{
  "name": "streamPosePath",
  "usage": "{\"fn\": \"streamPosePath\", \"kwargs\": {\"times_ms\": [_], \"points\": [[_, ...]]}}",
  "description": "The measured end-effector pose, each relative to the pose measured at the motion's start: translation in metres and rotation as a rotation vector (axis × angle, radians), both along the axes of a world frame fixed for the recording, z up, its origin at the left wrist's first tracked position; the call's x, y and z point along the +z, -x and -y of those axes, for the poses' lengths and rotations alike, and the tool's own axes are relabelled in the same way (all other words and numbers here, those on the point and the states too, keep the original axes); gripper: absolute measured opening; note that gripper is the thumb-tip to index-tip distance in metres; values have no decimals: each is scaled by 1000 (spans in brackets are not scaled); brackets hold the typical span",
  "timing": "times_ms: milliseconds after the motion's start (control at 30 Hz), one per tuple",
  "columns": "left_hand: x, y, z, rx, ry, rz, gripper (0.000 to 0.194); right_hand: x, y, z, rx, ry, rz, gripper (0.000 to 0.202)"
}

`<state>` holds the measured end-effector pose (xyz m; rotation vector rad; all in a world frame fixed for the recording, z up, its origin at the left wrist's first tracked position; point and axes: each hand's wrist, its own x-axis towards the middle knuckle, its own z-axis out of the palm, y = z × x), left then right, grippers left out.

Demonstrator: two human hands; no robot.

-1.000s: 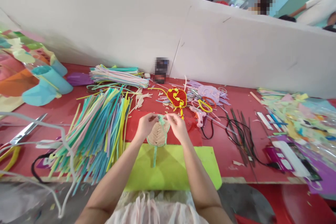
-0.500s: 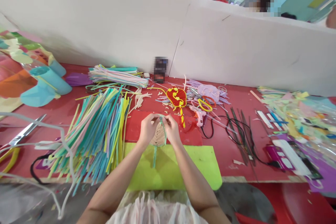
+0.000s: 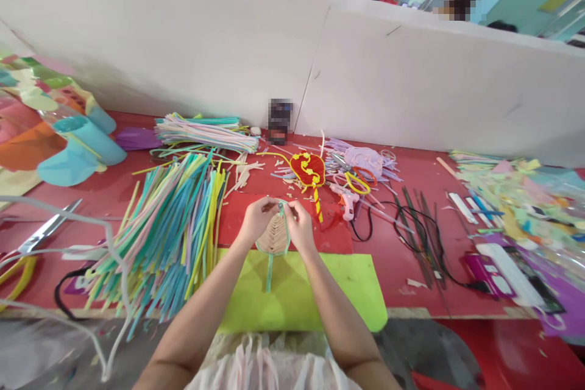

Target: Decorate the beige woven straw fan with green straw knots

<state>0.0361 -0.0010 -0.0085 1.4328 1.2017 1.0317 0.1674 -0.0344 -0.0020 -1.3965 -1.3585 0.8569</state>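
Observation:
A small leaf-shaped fan (image 3: 274, 236) of beige pipe cleaners, with a pale green rim and a green stem pointing toward me, lies over the red and lime mats. At its far tip my left hand (image 3: 258, 219) pinches the green rim. My right hand (image 3: 299, 225) is closed on the same rim from the right side, close to a small green curl (image 3: 281, 206) between the fingertips. The fingers partly cover the fan's upper edge. Just beyond sits a red and yellow pipe-cleaner fan (image 3: 307, 169) with a twisted yellow handle.
Left of my arm spreads a big pile of coloured pipe cleaners (image 3: 169, 237), with large scissors (image 3: 50, 228) farther left. A pink glue gun (image 3: 346, 200), yellow-handled scissors (image 3: 356, 181) and dark sticks (image 3: 420, 237) lie rightward. A white partition (image 3: 205, 42) stands behind.
My left hand has shifted slightly to the left, so more of the beige fan and its left rim shows. My right hand stays nearly in place at the tip.

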Motion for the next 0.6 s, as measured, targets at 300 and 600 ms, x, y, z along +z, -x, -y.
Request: {"fn": "streamPosePath", "kwargs": {"times_ms": [300,600], "points": [[3,1,2,31,-32,1,15,-2,-3,-6,63,72,-96,33],[4,5,-2,-60,-15,-16,16,15,-27,-12,254,-1,92,26]]}}
